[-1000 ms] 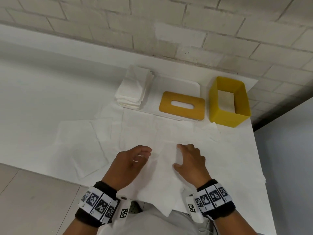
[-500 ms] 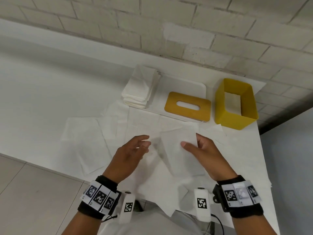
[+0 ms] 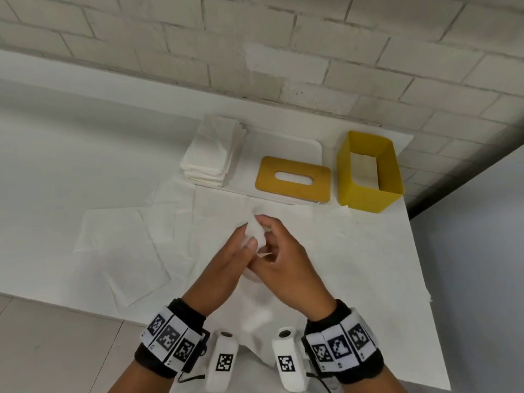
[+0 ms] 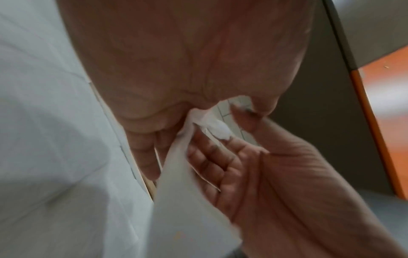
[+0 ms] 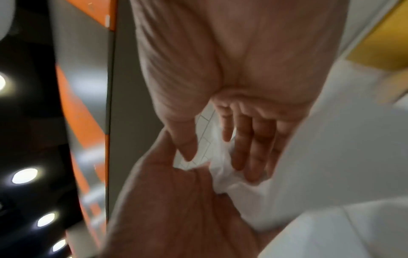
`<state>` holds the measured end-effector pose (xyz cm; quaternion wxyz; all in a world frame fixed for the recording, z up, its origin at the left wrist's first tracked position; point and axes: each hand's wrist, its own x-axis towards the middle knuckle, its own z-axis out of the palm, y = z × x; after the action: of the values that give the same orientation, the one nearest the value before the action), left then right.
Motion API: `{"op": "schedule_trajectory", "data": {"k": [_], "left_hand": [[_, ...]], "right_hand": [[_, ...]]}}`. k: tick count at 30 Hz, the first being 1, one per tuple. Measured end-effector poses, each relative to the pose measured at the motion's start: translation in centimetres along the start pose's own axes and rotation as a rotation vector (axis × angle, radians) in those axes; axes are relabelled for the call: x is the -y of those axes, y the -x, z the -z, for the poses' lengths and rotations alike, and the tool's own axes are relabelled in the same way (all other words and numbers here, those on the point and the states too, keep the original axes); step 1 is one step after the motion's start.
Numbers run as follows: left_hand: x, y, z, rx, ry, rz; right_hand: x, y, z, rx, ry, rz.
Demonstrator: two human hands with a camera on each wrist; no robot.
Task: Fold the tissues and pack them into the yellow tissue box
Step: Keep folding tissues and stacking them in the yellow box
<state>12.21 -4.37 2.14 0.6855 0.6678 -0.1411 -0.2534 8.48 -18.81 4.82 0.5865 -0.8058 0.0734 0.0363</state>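
I hold a white tissue in the air between both hands, above the spread sheets at the table's front. My left hand pinches it, thumb on its near face. My right hand grips it from the right, fingers behind it. In the left wrist view the tissue hangs below my left fingers. In the right wrist view it is bunched against my right fingers. The yellow tissue box stands open at the back right, something white inside. Its yellow slotted lid lies to its left.
A stack of folded tissues sits at the back left on a white tray, which also bears the lid. Several flat tissues are spread over the white table. A brick wall runs behind. The table's right edge drops off past the box.
The tissue has left the table. My right hand lifted it, my left hand came across, and both now hold it together in the air.
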Motion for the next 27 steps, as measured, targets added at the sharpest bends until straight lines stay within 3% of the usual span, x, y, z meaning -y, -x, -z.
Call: {"op": "schedule_trajectory", "data": {"k": [2,6,9,13,16,22,27], "left_hand": [[0.0,-0.5,0.8,-0.081,0.127,0.071],[0.6,-0.7,2.3,-0.244,0.226,0.245],[1.4,-0.4,2.9,-0.280,0.189,0.280],[2.1,0.0,3.9,-0.384,0.180,0.315],[1.8,0.3,4.3,-0.416,0.183,0.319],[1.4,0.5,5.0,-0.463,0.168,0.300],[1.2,0.9,5.4,-0.477,0.153,0.283]], "right_hand": [[-0.1,0.1,-0.2,0.126,-0.114,-0.034],[-0.2,-0.2,1.5,0.099,-0.221,-0.075],[-1.9,-0.9,3.3,-0.013,-0.188,-0.128],[-6.9,-5.1,6.3,-0.299,0.204,-0.367],[-9.4,-8.3,7.6,-0.358,0.318,-0.486],[-10.8,-11.2,7.7,-0.391,0.316,-0.557],[-10.7,-10.7,8.0,-0.479,0.148,-0.408]]}}
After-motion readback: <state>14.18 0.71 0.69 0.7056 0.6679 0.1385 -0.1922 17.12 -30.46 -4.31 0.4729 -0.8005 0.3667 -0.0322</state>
